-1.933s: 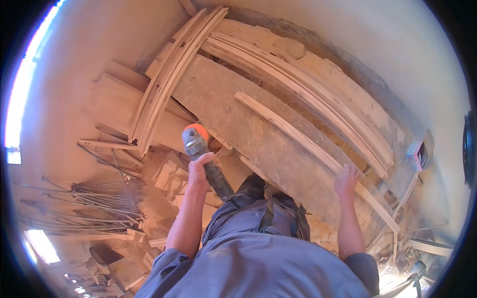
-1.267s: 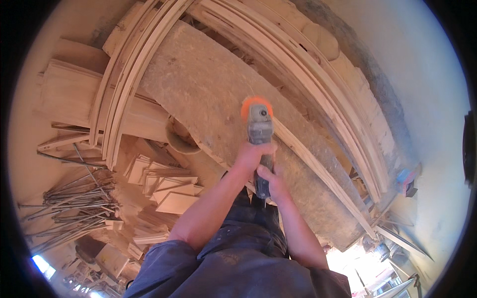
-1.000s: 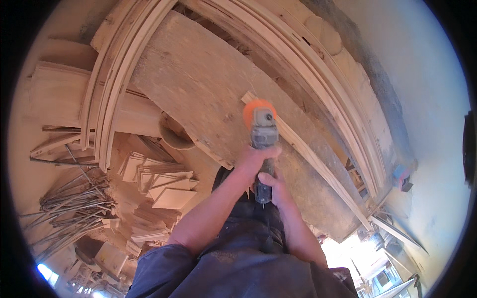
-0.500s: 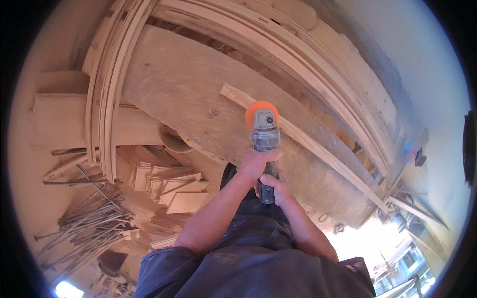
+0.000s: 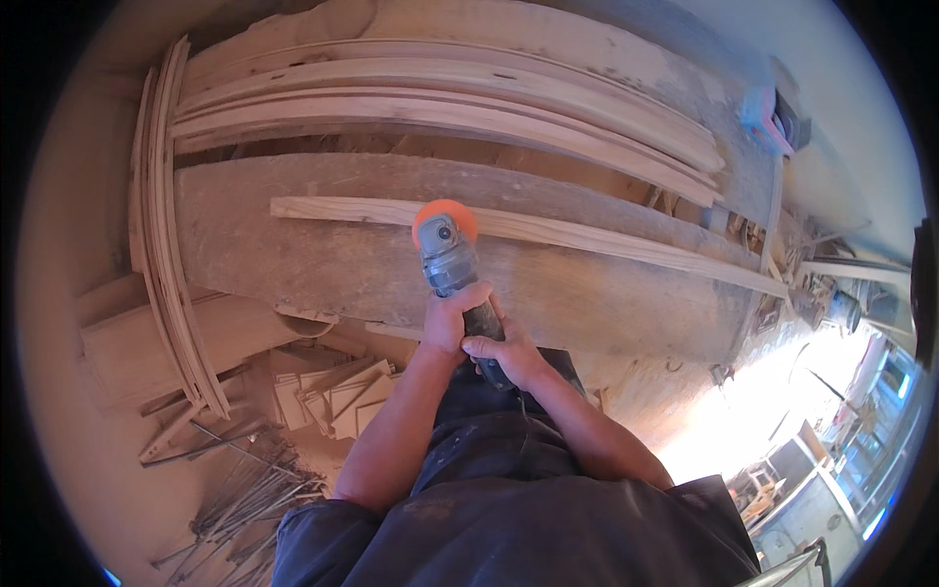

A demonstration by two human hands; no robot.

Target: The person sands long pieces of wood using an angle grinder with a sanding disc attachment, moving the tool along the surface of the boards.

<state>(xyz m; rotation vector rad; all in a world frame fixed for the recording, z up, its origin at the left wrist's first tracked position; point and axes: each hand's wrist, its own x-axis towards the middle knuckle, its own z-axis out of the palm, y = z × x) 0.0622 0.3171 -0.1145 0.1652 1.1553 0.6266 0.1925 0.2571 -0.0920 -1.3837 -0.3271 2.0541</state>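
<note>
1. Left hand (image 5: 447,321) wraps the angle grinder (image 5: 452,266) mid-body; right hand (image 5: 507,347) grips it firmly farther back.
2. Its orange disc (image 5: 464,216) overlaps the pale wooden strip (image 5: 606,238), left of the strip's middle; whether they touch cannot be told from above.
3. The strip lies lengthwise on the workbench (image 5: 342,259).
4. A level disc and slow, even passes should suit best; neither hand steadies the strip, so light pressure seems wise.
</note>
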